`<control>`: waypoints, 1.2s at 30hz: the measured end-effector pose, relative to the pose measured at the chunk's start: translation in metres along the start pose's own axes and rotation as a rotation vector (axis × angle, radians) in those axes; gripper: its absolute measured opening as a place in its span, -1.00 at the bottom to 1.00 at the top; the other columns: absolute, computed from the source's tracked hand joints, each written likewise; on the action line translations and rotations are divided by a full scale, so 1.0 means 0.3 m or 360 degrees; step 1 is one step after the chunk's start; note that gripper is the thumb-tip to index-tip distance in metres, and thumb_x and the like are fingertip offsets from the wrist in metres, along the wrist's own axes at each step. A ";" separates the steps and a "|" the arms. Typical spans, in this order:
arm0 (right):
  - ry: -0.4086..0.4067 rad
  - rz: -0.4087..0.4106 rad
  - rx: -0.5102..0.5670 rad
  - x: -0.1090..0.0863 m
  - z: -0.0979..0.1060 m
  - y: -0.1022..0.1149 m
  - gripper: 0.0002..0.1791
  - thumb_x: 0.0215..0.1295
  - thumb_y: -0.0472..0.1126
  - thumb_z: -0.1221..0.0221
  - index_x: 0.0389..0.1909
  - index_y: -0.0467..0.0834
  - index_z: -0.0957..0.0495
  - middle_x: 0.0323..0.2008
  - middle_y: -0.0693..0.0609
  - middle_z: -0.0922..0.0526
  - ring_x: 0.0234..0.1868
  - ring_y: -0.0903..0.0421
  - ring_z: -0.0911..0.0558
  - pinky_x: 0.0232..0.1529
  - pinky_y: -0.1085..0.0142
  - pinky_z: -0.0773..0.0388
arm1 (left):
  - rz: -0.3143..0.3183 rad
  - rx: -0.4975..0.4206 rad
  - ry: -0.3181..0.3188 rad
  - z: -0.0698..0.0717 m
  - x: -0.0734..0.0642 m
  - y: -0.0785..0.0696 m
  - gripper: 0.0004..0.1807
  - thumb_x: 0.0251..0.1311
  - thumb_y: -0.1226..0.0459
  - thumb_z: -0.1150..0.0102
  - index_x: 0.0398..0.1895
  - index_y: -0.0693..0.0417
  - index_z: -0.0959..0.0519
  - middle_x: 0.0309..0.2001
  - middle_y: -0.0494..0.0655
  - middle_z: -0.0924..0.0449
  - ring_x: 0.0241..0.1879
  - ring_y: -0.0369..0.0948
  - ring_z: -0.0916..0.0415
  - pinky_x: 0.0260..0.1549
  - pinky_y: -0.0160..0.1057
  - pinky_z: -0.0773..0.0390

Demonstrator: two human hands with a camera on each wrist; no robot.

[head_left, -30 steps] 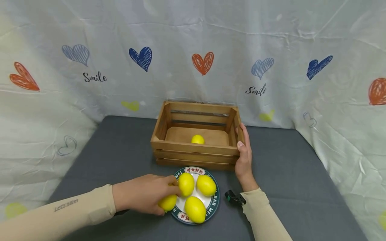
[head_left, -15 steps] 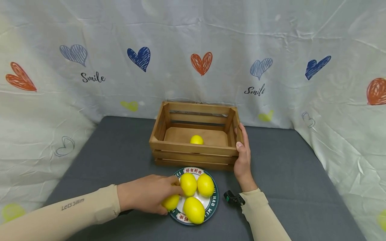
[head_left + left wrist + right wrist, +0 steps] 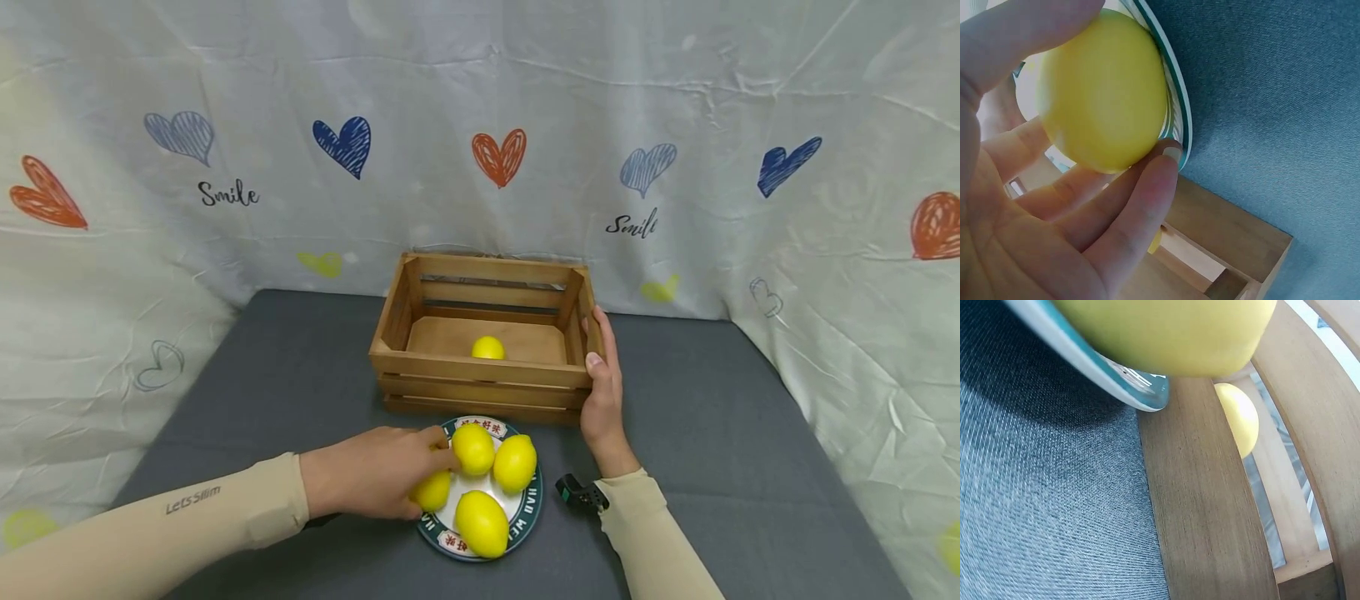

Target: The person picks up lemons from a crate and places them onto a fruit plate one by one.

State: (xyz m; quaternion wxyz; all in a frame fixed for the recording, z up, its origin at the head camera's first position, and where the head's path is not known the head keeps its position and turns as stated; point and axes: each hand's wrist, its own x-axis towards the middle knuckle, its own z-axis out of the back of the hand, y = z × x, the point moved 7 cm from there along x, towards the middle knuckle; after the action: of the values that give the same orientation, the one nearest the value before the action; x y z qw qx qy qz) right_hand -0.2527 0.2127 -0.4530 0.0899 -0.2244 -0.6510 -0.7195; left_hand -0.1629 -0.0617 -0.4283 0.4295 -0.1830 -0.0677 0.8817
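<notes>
A round plate (image 3: 450, 532) with a dark green patterned rim carries several yellow lemons. At its left side my left hand (image 3: 378, 471) holds one lemon (image 3: 432, 493) between thumb and fingers. In the left wrist view that lemon (image 3: 1104, 94) sits low, close over the plate's rim. Two lemons lie toward the back of the plate, and another lemon (image 3: 482, 523) is at the front. Behind the plate stands a slatted wooden crate (image 3: 480, 367), with one lemon (image 3: 488, 348) inside. My right hand (image 3: 606, 400) grips the crate's right end, thumb at the front corner.
Dark grey cloth (image 3: 720, 467) covers the table. A white curtain (image 3: 427, 75) printed with hearts hangs right behind the crate. A black strap device (image 3: 582, 494) is on my right wrist, between that arm and the plate.
My left hand has moved a little right and away from me with its lemon. The two back lemons have shifted slightly right on the plate. My right hand stays on the crate.
</notes>
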 end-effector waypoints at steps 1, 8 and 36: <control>0.0001 0.0001 0.0004 0.000 0.000 0.001 -0.21 0.45 -0.05 0.21 0.73 0.27 -0.12 0.70 0.27 -0.17 0.69 0.05 -0.20 0.64 -0.13 0.06 | 0.0005 0.0004 0.0000 0.002 0.001 -0.001 -0.34 0.10 0.15 -0.66 0.31 -0.17 -0.64 0.13 -0.12 -0.60 -0.22 -0.34 -0.50 -0.19 -0.30 -0.63; -0.0001 -0.0005 0.0003 0.000 0.001 0.005 -0.21 0.44 -0.03 0.21 0.73 0.29 -0.12 0.70 0.28 -0.16 0.69 0.03 -0.20 0.65 -0.15 0.09 | 0.0036 0.0029 -0.0029 0.026 -0.005 -0.003 -0.30 0.10 0.16 -0.67 0.34 -0.07 -0.62 0.21 -0.08 -0.61 -0.14 -0.31 -0.59 -0.13 -0.26 -0.70; 0.0003 0.0016 0.0025 -0.007 0.000 0.001 -0.20 0.43 -0.08 0.21 0.73 0.25 -0.14 0.71 0.22 -0.16 0.67 0.05 -0.20 0.60 -0.19 0.11 | -0.0188 -0.0041 -0.0310 0.475 0.112 -0.062 -0.52 0.37 0.05 -0.47 0.31 -0.13 -0.67 0.21 -0.19 -0.68 0.10 -0.20 -0.71 0.11 -0.16 -0.74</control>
State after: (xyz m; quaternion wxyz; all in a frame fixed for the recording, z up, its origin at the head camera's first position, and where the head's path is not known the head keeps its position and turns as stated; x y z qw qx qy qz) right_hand -0.2507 0.2123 -0.4536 0.0958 -0.2261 -0.6554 -0.7143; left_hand -0.2224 -0.0184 -0.3005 0.4697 -0.0976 -0.1313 0.8675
